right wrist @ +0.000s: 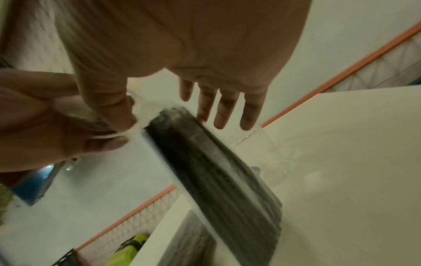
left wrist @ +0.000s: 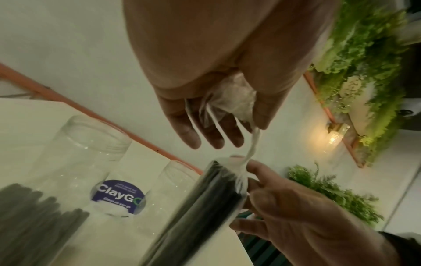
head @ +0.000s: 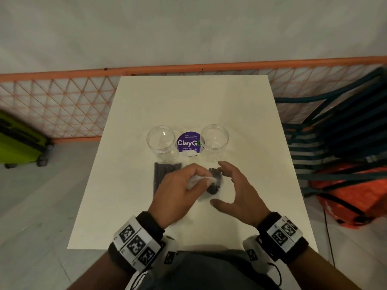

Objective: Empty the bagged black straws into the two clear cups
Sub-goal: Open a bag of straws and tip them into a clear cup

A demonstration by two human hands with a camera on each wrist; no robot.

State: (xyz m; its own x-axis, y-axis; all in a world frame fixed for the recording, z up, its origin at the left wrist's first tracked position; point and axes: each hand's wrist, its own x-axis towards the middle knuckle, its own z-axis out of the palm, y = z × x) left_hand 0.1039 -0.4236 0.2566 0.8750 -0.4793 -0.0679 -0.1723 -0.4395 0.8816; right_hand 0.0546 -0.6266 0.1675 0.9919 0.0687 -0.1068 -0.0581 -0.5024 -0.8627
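Observation:
Two clear cups [head: 161,141] [head: 214,139] stand upright side by side mid-table, with nothing in them. A bag of black straws [head: 214,183] is tilted up between my hands. My left hand [head: 188,181] grips the crumpled clear plastic of the bag's top [left wrist: 230,100] and pulls a stretched strand [left wrist: 252,144] from it. My right hand [head: 234,185] is spread beside the bag, fingers straight [right wrist: 225,108], thumb [right wrist: 114,108] against the plastic at the bundle's top [right wrist: 216,171]. A second bag of black straws [head: 165,174] lies flat on the table left of it.
A purple round ClayGo sticker [head: 187,142] lies on the white table [head: 188,97] between the cups. An orange mesh fence [head: 62,101] runs behind the table. A green suitcase [head: 18,141] stands on the left floor; dark chairs and an orange bag [head: 345,185] are on the right.

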